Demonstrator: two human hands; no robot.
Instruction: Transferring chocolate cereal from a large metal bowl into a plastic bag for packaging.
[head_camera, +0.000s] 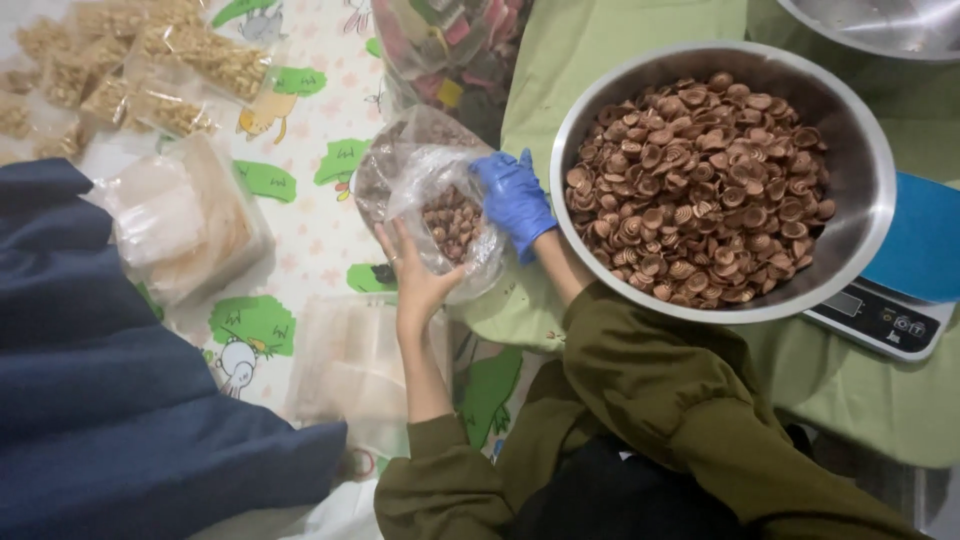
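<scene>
Clear plastic is what both hands work on in the head view: a bag (440, 200) partly filled with small brown ridged snacks, lying on a printed mat (310, 230) just left of the big steel bowl (860, 200).

The left hand (415, 280), bare, comes up from below with its fingers spread and curled around the bag's lower edge, cupping it so the mouth is propped open and the contents do not slide out. The right hand (512, 200), in a blue glove, has its fingers bent and pressed into the bag's opening on the bowl side; whether they pinch the plastic or hold a few snacks cannot be told. The glove sits on the hand nearest the food, which suits handling it directly.

That bowl is heaped with the same snacks (700, 190) and rests on a green cloth (600, 60), touching a digital scale (885, 315) with a blue platform at its right, close enough for weighing.

Further off, filled bags (150, 70) of a lighter snack lie at top left, flat empty bags (185, 215) beside them, and dark blue fabric (110, 400) covers the lower left. Another steel bowl (880, 25) shows at the top right.
</scene>
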